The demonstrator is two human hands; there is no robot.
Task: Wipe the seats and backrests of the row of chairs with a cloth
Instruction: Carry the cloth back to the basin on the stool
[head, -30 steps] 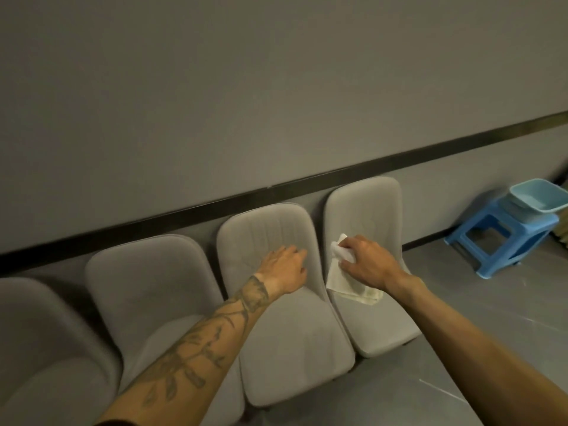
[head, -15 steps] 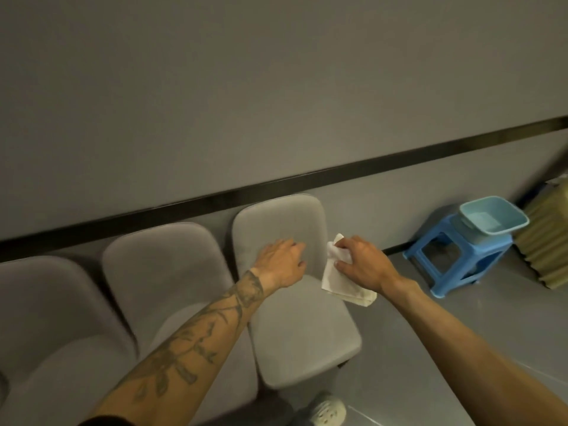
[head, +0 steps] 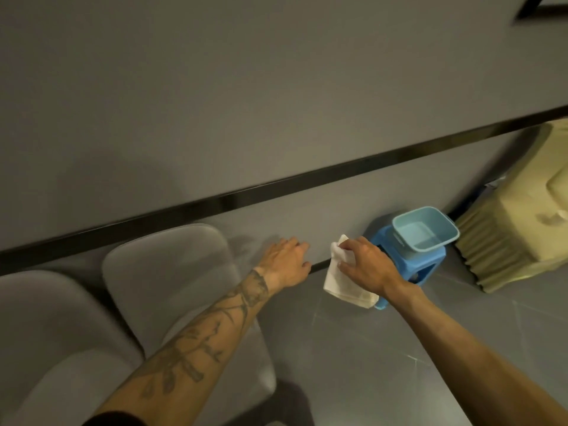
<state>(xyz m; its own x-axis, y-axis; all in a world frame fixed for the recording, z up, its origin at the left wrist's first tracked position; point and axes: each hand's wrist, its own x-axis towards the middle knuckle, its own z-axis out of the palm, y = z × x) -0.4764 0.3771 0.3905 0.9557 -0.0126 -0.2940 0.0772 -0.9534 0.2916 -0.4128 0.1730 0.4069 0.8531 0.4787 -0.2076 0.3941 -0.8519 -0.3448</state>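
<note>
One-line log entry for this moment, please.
right hand: grips cloth above floor | left hand: open, past end chair | basin on blue stool

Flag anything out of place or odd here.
Nothing spilled or broken. The basin sits askew on the blue stool, seemingly overhanging its edge. The right hand holds the cloth past the last chair, over the floor.

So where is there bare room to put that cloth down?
Bare grey floor lies open between the end chair and the blue stool, and on toward the camera. The end chair's seat looks bare too. It is crowded at the right: the basin fills the stool's top, with a yellowish draped bundle close beside.
</note>
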